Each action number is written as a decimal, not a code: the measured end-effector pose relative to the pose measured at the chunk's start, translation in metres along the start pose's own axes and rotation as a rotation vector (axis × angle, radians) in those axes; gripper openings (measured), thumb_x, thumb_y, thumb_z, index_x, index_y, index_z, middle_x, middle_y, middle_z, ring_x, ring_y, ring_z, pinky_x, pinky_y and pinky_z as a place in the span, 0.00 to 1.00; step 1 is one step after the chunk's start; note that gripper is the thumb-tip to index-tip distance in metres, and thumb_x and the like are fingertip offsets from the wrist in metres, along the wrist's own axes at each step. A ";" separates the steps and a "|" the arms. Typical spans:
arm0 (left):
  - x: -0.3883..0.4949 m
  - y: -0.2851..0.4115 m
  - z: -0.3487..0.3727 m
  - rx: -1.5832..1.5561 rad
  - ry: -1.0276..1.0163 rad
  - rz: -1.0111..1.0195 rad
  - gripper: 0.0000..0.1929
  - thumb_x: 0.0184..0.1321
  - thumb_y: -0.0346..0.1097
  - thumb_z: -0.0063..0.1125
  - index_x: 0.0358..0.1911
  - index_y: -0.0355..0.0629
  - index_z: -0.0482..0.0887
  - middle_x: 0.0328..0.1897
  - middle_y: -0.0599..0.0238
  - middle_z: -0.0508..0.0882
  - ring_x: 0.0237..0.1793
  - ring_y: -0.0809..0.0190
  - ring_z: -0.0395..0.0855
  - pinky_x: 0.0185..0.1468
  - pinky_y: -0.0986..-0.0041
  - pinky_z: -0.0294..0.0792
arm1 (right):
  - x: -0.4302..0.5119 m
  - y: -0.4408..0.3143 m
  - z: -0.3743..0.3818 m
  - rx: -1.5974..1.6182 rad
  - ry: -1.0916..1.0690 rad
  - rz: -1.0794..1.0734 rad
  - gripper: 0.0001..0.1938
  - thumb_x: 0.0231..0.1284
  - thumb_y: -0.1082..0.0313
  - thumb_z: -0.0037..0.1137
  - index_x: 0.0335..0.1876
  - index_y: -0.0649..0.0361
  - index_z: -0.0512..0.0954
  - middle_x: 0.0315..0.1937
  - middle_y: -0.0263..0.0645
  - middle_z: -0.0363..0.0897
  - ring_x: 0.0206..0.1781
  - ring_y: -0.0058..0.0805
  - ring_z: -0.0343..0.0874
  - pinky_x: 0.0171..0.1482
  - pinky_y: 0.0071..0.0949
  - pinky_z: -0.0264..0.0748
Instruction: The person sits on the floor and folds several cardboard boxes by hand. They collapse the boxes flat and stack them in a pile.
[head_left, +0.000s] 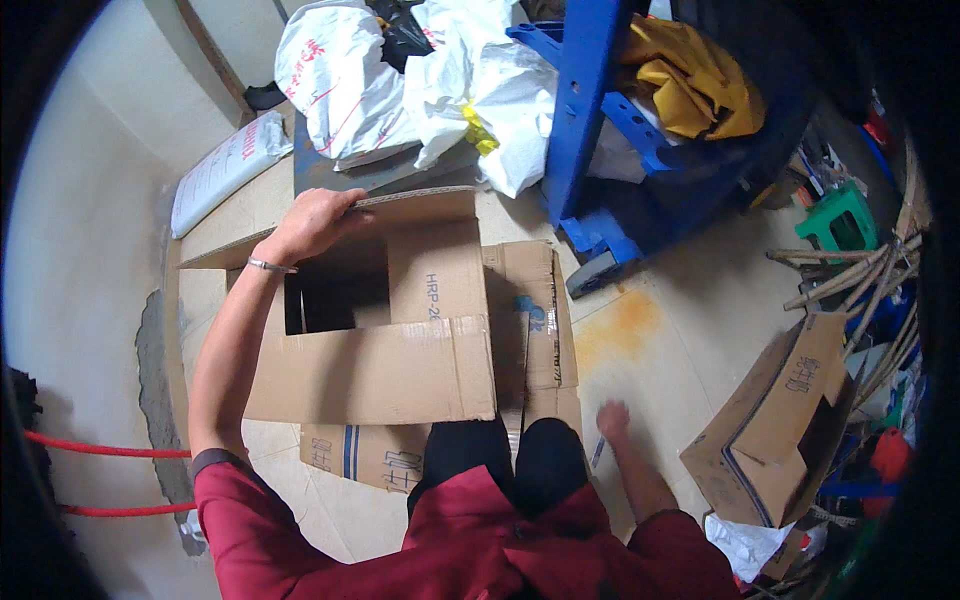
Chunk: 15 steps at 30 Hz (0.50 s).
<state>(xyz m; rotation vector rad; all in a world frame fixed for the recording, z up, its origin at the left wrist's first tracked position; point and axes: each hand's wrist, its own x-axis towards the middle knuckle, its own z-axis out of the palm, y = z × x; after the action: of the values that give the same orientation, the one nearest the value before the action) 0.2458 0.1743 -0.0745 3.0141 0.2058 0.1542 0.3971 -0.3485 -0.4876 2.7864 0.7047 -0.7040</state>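
Observation:
My left hand (319, 221) grips the upper flap edge of an open cardboard box (375, 371) in front of my knees. The box bears printed writing and looks dark inside. Low at my right side, near the floor, my right hand (614, 420) is closed around a small thin tool (598, 451), blurred, perhaps a knife or a pen. Flattened cardboard (536, 300) lies on the floor beside and partly under the box, and another printed cardboard piece (360, 454) shows below it.
White plastic sacks (352, 90) lie beyond the box. A blue wheeled metal frame (581, 112) holds yellow cloth (697, 90). On the right are another open carton (772, 427), a green plastic stool (840, 221) and wooden sticks (832, 259). Red tubes (112, 450) stand by the left wall.

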 end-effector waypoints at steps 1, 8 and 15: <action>-0.002 0.006 -0.008 0.000 0.003 -0.013 0.10 0.60 0.41 0.55 0.37 0.41 0.77 0.26 0.47 0.78 0.30 0.41 0.76 0.33 0.58 0.67 | 0.009 -0.025 -0.057 0.279 0.225 -0.047 0.18 0.60 0.57 0.49 0.48 0.62 0.76 0.47 0.51 0.75 0.52 0.50 0.71 0.56 0.47 0.66; -0.042 0.063 -0.065 0.018 -0.052 0.106 0.10 0.58 0.41 0.58 0.35 0.42 0.78 0.21 0.49 0.76 0.25 0.44 0.76 0.29 0.60 0.67 | -0.099 -0.183 -0.425 0.330 0.902 -1.251 0.32 0.48 0.60 0.64 0.59 0.62 0.66 0.54 0.49 0.70 0.55 0.46 0.71 0.57 0.38 0.67; -0.167 0.142 -0.013 0.302 0.694 0.382 0.15 0.52 0.31 0.58 0.46 0.45 0.78 0.31 0.59 0.80 0.32 0.55 0.79 0.31 0.68 0.72 | -0.165 -0.214 -0.443 0.065 0.691 -1.342 0.08 0.52 0.64 0.56 0.23 0.57 0.75 0.20 0.43 0.76 0.27 0.44 0.79 0.28 0.39 0.74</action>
<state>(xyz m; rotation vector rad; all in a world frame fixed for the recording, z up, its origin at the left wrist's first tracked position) 0.0978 0.0123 -0.0600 3.1135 -0.3260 1.3072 0.3426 -0.1029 -0.0334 2.1913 2.7260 0.2106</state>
